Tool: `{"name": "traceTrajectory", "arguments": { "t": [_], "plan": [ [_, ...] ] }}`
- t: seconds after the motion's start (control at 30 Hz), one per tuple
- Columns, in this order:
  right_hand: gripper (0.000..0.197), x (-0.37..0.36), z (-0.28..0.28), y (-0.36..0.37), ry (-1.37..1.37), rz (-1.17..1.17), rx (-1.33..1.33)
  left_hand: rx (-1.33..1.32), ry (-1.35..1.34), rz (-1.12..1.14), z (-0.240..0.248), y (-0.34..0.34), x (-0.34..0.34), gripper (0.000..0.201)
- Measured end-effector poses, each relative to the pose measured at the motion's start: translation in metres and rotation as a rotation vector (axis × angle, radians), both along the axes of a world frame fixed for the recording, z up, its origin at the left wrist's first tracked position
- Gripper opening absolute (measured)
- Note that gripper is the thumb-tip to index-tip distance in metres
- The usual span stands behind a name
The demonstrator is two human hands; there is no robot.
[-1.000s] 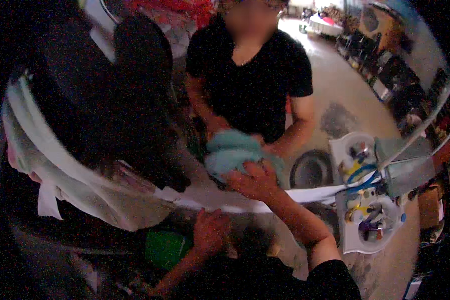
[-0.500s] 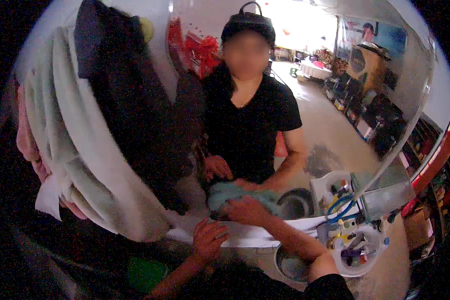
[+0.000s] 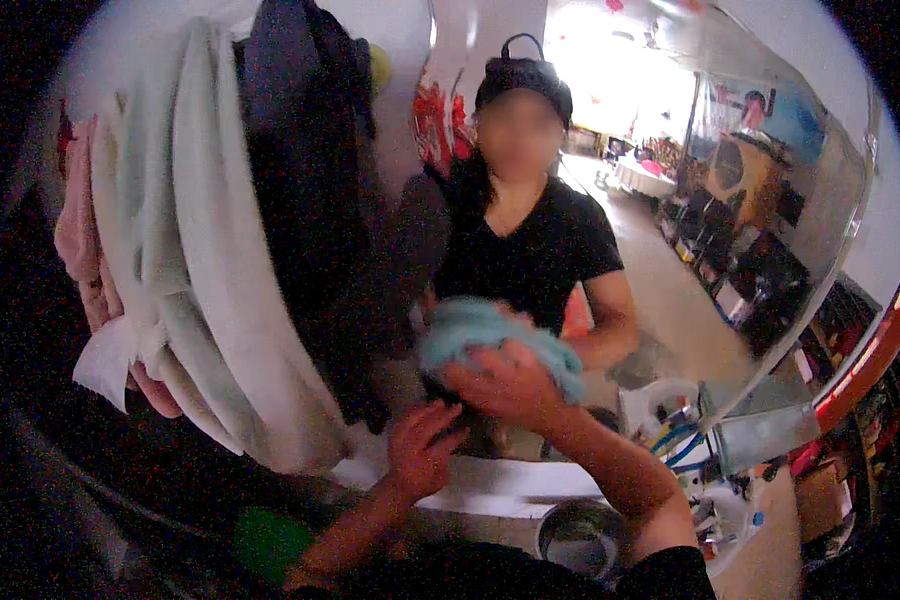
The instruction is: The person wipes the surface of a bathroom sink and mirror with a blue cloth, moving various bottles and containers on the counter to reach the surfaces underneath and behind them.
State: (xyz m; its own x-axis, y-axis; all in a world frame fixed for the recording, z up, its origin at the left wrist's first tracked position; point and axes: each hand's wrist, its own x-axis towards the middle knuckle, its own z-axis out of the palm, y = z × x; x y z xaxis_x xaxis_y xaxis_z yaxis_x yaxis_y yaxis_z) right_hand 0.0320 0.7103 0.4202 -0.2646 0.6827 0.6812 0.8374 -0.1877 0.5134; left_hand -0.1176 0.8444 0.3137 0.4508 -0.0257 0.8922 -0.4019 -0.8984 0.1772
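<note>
In front of me stands a large mirror [image 3: 635,240] that reflects my upper body and a room. A crumpled teal cloth [image 3: 460,335] lies under my right hand [image 3: 510,385], whose fingers press on it at the mirror. The cloth and its reflection run together, and motion blurs them. Lower and to the left is my left hand [image 3: 425,448], raised over a white ledge [image 3: 505,480]. Its fingers are apart and half bent near the glass, and I see nothing held in them.
Pale towels [image 3: 220,250] and a dark garment [image 3: 300,180] hang at the left. A metal basin [image 3: 575,540] sits below my right forearm. Right of it is a white tub [image 3: 725,520] with bottles. Something green [image 3: 270,540] is at the lower left.
My right hand has moved up with the teal cloth, away from the ledge. My left hand has risen slightly, its fingers more spread. The view has shifted, so the towels sit further right.
</note>
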Motion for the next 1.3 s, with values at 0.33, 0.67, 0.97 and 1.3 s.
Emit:
{"name": "traceTrajectory", "arguments": {
  "t": [0.33, 0.67, 0.97, 1.3],
  "plan": [
    [0.062, -0.006, 0.213, 0.011, -0.227, -0.189, 0.264, -0.224, -0.177, 0.239, 0.099, 0.036, 0.010, 0.056],
    [0.042, 0.008, 0.100, 0.004, -0.088, 0.087, -0.033, -0.054, 0.019, 0.321, 0.062, 0.002, 0.021, 0.063],
    [0.059, -0.013, 0.307, 0.005, -0.340, -0.146, 0.365, 0.147, 0.306, 0.249, 0.053, -0.008, 0.038, 0.067],
    [0.058, -0.013, 0.290, 0.045, -0.309, -0.016, 0.283, 0.124, 0.286, 0.249, 0.057, -0.008, 0.043, 0.065]
  ]
}}
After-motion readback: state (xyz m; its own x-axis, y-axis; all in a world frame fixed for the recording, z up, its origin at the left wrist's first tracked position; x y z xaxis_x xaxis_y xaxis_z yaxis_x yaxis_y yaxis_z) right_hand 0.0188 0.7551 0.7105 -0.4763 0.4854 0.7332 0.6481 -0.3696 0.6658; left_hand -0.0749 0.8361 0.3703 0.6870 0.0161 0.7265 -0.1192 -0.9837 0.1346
